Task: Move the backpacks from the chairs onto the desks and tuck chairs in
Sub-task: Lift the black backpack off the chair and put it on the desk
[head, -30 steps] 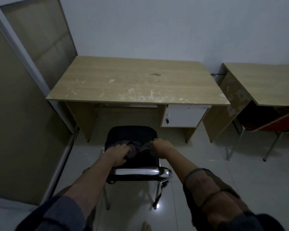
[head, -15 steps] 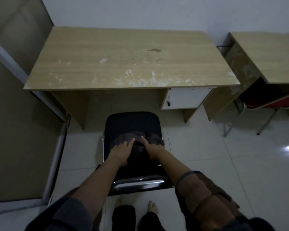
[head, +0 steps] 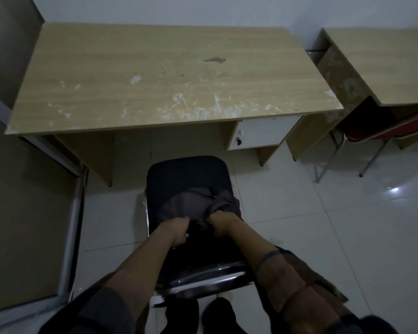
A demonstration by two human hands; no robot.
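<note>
Backpack (head: 198, 208), a dark, slumped bundle of grey-brown fabric, is seen lying on the seat of the black chair (head: 184, 179), toward the seat's rear, near the backrest over which both arms reach. It is gripped from the near side: the left hand (head: 176, 230) is closed in a fist on the fabric at its left edge, and the right hand (head: 219, 224) is clamped on a bunched fold at its right edge. The two hands are set close together, roughly level, so neither can be judged nearer. No clear long axis can be made out in the crumpled shape.

The worktop (head: 169, 75) lies straight ahead of the hands, beyond the chair's front edge and higher than the seat; the coming move is judged to be a lift up and forward onto it. The chair stands pulled out, apart from the worktop, and is not yet tucked in.

Counted: one backpack is visible, two worktops with the second (head: 384, 66) at the right, and two chairs, the second a red chair (head: 381, 133) partly under that right worktop. Whether anything lies on the red chair cannot be told.
</note>
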